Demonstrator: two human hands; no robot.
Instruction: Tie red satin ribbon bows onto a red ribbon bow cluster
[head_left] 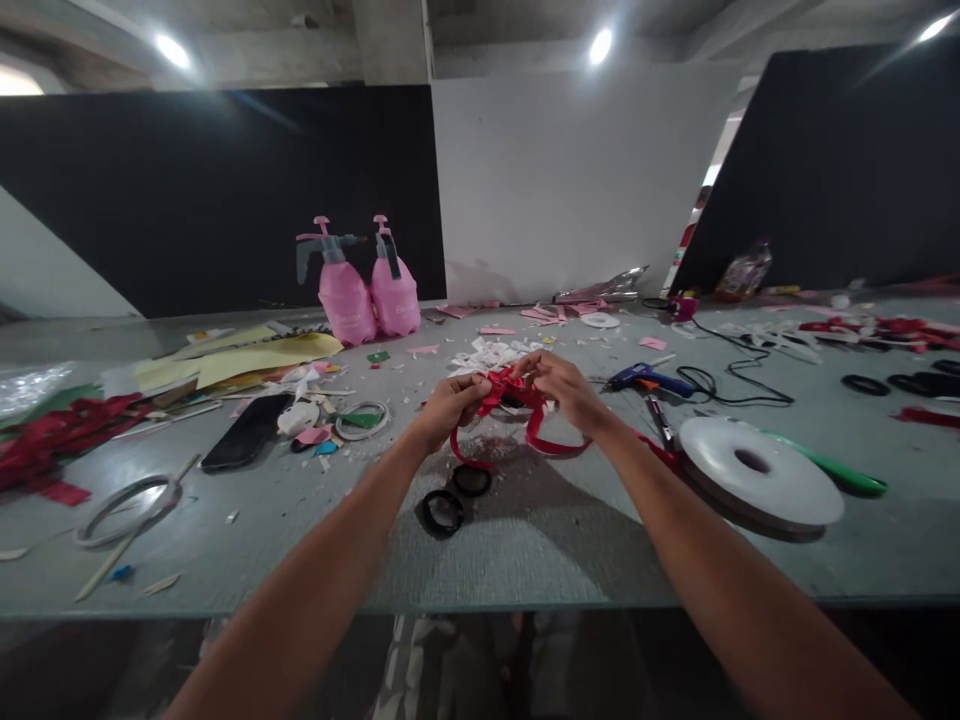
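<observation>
Red ribbon [504,390], gathered in loops, is held up between both hands above the middle of the table. My left hand [454,402] pinches its left side with closed fingers. On the right side, the fingers of my right hand [559,385] are closed on the same ribbon. Loose loops of it hang below the hands, and a strip runs right toward a large white spool [759,472]. Two black rings [442,511] lie on the table just below. White scraps [491,355] are piled behind the hands.
A blue glue gun [651,378] with a black cord lies right of the hands. Two pink spray bottles [347,303] stand at the back. A black phone [247,432], tape rings [127,510] and red strips [64,440] lie left. The table's front edge [525,606] is near.
</observation>
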